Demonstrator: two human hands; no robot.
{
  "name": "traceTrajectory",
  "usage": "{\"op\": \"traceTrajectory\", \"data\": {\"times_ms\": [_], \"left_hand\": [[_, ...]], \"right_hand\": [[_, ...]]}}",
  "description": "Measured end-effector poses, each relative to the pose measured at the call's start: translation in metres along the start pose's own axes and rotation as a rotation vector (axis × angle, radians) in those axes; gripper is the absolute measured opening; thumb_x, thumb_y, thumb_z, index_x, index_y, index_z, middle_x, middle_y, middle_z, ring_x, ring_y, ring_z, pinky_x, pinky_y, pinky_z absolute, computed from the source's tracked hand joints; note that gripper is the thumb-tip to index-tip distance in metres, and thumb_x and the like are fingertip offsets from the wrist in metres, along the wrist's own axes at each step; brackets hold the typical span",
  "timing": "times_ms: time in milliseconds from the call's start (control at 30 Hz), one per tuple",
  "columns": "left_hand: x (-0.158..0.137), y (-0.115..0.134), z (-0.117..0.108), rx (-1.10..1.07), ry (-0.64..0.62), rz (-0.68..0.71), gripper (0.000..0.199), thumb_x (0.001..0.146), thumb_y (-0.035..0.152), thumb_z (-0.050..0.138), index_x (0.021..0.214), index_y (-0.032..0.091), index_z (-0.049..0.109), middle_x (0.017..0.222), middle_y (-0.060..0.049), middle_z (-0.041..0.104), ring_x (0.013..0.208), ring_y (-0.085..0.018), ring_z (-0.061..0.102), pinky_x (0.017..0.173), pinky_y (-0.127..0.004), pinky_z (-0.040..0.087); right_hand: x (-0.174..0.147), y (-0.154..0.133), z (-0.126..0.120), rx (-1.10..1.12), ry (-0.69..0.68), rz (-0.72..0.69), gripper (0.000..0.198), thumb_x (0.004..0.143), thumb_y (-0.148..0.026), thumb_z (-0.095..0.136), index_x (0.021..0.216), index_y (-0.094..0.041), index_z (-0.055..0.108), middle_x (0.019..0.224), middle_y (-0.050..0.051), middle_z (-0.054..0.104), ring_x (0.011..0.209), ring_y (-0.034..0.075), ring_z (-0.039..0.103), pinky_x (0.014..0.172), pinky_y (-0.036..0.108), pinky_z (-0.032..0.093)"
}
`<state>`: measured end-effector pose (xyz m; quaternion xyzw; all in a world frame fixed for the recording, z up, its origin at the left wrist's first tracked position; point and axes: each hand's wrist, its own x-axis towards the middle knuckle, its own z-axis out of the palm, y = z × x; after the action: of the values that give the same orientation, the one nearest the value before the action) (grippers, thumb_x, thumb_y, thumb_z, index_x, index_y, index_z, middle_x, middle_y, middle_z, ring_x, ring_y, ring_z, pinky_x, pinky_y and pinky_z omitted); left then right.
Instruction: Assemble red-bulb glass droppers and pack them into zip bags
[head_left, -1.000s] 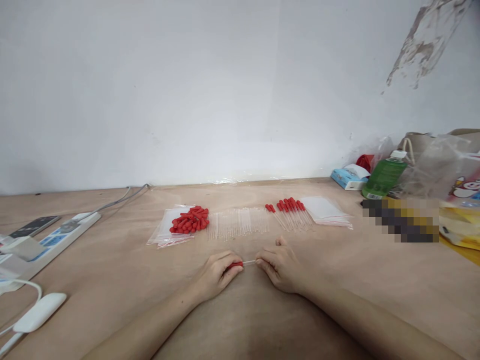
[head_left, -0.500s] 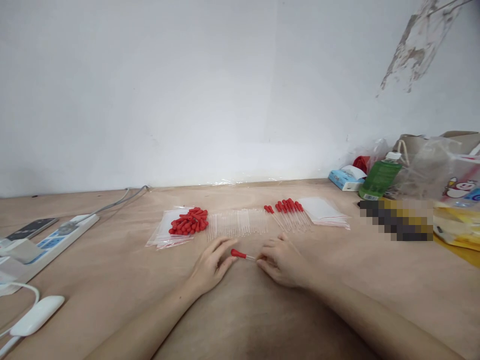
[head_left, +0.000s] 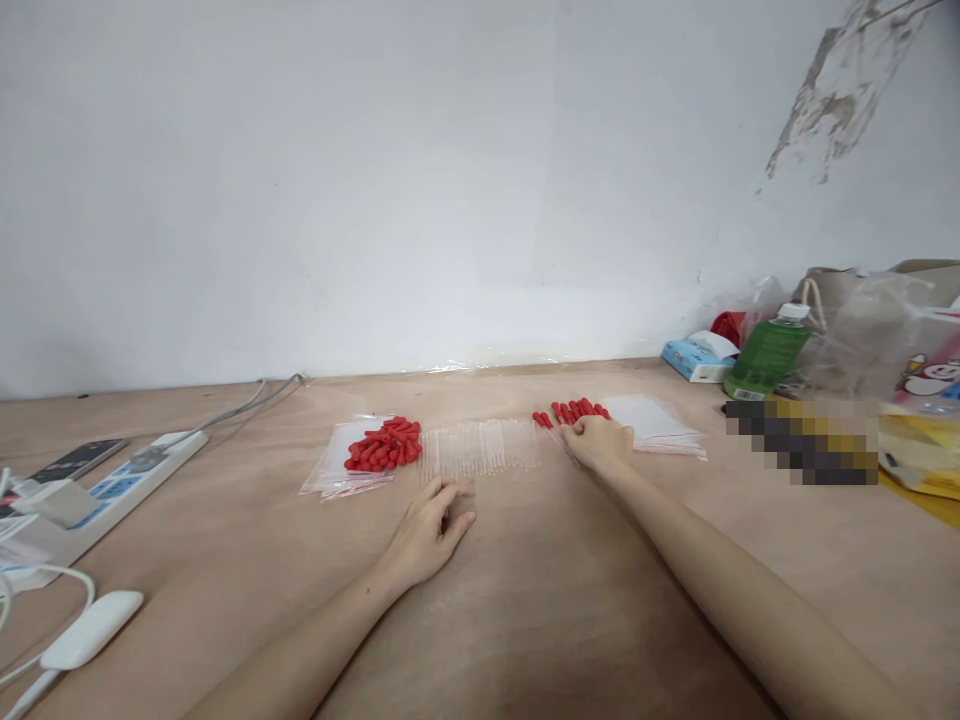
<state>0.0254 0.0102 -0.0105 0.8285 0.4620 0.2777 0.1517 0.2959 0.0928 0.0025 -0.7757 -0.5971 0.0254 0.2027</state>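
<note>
My right hand [head_left: 598, 440] reaches over the row of droppers with red rubber bulbs [head_left: 579, 409], its fingers pinched at a dropper among them. That hand hides most of their clear tubes. My left hand [head_left: 427, 530] rests on the table with thumb and fingers apart, holding nothing. Just beyond its fingertips lies a row of clear glass tubes [head_left: 480, 447], side by side. To the left of the tubes, a heap of loose red rubber bulbs [head_left: 385, 445] sits on clear zip bags [head_left: 330, 470].
More zip bags [head_left: 652, 425] lie right of the droppers. Farther right stand a tissue pack [head_left: 697, 358], a green bottle [head_left: 769, 352] and plastic bags [head_left: 862, 330]. A power strip [head_left: 112, 497], phone [head_left: 79, 460] and white cable piece [head_left: 94, 628] occupy the left.
My right hand has moved forward and right from the middle of the table to the droppers. The dropper between my hands has left that spot. My left hand has stayed nearly still.
</note>
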Motion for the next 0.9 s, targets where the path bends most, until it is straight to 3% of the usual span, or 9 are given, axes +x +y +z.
{"op": "traceTrajectory", "data": {"times_ms": [167,300,433,567,667,900], "left_hand": [[0.001,-0.002,0.001,-0.006,-0.013,0.012,0.019,0.083,0.027,0.045,0.098,0.021,0.055,0.089,-0.003,0.049,0.069,-0.012,0.049,0.066,-0.027,0.042],[0.000,-0.004,0.002,-0.002,-0.016,0.035,0.017,0.083,0.026,0.045,0.096,0.021,0.055,0.091,-0.004,0.049,0.072,-0.013,0.050,0.067,-0.027,0.042],[0.000,-0.004,0.003,0.001,-0.016,0.053,0.017,0.084,0.026,0.044,0.094,0.021,0.056,0.092,-0.004,0.050,0.075,-0.014,0.050,0.069,-0.027,0.042],[0.001,-0.003,0.002,-0.009,-0.006,0.054,0.016,0.083,0.025,0.044,0.092,0.021,0.057,0.091,-0.004,0.051,0.077,-0.014,0.051,0.068,-0.027,0.043],[0.001,-0.002,0.001,-0.015,-0.006,0.054,0.016,0.083,0.025,0.045,0.091,0.020,0.058,0.091,-0.004,0.052,0.076,-0.014,0.052,0.068,-0.027,0.043],[0.000,-0.002,0.003,0.035,0.014,0.073,0.018,0.083,0.027,0.044,0.091,0.020,0.058,0.090,-0.005,0.054,0.075,-0.014,0.052,0.067,-0.027,0.043]], "right_hand": [[-0.003,0.000,0.009,-0.062,-0.025,0.005,0.043,0.077,-0.048,0.039,0.068,-0.016,0.066,0.075,0.013,0.064,0.077,0.027,0.058,0.077,0.042,0.029],[-0.004,0.004,0.009,-0.075,-0.078,0.014,0.051,0.077,-0.058,0.035,0.071,-0.018,0.067,0.080,0.013,0.065,0.081,0.028,0.057,0.071,0.039,0.034],[-0.008,0.001,0.004,-0.144,-0.048,-0.030,0.054,0.078,-0.060,0.034,0.072,-0.017,0.066,0.077,0.013,0.064,0.077,0.027,0.057,0.076,0.043,0.030],[-0.013,-0.011,0.001,-0.118,0.028,-0.110,0.049,0.080,-0.055,0.034,0.071,-0.018,0.064,0.072,0.009,0.064,0.073,0.024,0.057,0.079,0.042,0.026],[-0.013,-0.025,0.002,-0.092,-0.044,-0.142,0.042,0.080,-0.047,0.036,0.070,-0.019,0.064,0.072,0.008,0.064,0.076,0.022,0.058,0.081,0.040,0.024],[-0.003,-0.047,0.010,-0.141,-0.172,-0.055,0.024,0.072,-0.026,0.045,0.080,-0.015,0.065,0.079,0.013,0.065,0.077,0.025,0.060,0.074,0.037,0.027]]}}
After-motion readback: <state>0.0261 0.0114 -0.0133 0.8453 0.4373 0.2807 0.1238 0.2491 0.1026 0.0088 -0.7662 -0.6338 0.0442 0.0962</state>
